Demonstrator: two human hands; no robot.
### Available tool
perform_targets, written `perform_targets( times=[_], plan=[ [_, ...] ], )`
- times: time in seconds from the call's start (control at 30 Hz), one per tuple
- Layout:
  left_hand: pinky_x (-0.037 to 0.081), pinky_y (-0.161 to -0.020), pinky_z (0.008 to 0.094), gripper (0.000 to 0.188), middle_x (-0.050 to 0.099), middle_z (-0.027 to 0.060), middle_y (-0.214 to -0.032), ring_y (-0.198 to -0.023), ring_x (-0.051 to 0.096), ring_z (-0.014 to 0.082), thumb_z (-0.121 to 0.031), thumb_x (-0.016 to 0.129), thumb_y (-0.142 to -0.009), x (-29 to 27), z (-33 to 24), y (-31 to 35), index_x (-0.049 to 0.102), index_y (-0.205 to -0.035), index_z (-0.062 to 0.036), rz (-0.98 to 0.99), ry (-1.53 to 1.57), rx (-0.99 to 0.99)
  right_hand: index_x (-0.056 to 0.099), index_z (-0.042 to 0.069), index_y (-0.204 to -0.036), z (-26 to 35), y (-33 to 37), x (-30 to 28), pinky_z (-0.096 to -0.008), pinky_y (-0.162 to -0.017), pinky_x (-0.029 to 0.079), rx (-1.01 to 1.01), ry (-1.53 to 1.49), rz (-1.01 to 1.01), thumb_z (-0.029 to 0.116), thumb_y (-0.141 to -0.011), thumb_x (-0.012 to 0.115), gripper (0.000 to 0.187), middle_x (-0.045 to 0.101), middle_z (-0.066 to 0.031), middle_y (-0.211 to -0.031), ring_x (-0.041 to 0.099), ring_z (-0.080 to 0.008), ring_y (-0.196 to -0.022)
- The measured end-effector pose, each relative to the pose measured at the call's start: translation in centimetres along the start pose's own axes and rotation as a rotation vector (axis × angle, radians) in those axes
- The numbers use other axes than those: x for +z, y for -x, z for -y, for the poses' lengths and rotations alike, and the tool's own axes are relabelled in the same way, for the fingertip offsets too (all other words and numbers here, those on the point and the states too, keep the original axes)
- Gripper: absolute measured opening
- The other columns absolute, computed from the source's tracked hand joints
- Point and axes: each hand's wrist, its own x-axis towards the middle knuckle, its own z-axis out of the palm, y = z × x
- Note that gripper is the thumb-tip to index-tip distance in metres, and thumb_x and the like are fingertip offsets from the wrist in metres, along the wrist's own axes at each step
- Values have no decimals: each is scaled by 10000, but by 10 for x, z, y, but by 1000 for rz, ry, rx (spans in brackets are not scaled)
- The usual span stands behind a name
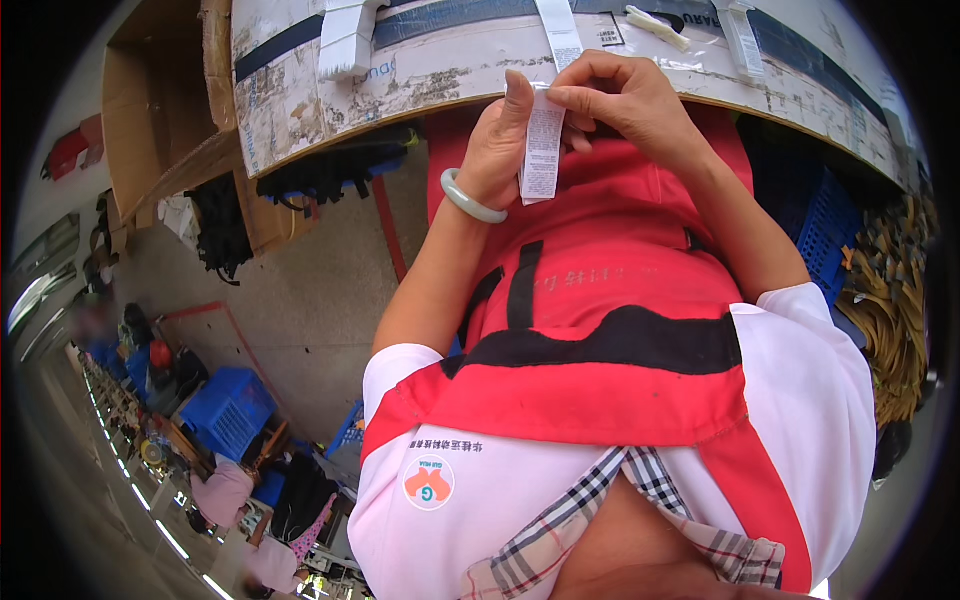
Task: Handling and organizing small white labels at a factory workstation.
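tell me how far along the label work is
Looks done: several white label strips already lie on the worn table. In hand: the left hand and right hand pinch one printed label between them. What remains cannot be judged.

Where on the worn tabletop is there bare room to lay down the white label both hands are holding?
Free: the scuffed tabletop between the folded white label stack and the table's near edge, left of the left hand. Crowded: the far strip with the white tag, beyond the right hand, which pinches the label strip.
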Motion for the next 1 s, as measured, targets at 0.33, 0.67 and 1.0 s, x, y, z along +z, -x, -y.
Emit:
perform_targets(
  times=[0.33,0.67,1.0],
  plan=[
    [481,-559,243,218,572,33,-731,-645,603,143,-188,642,-938,-9,-7,4,633,-1041,4,-14,0,-31,686,57,-1098,-8,-31,-29,-237,-718,465,-514,765,-202,200,-950,615,218,610,-13,-918,553,-96,-776],
    [370,-459,201,134,661,47,-745,-535,525,71,-78,738,-851,-8,-12,-3,691,-945,5,-320,-333,316,725,65,-895,-9,-41,-27,-338,-667,486,-455,724,-368,159,-817,733,122,598,-118,-853,602,-261,-783],
    [427,-527,191,115,662,8,-727,-604,560,46,-66,735,-835,-11,-11,-15,701,-936,-22,-364,-516,436,731,73,-908,-5,-42,-25,-354,-694,486,-361,636,-323,157,-823,718,120,601,-129,-878,603,-283,-801]
  ],
)
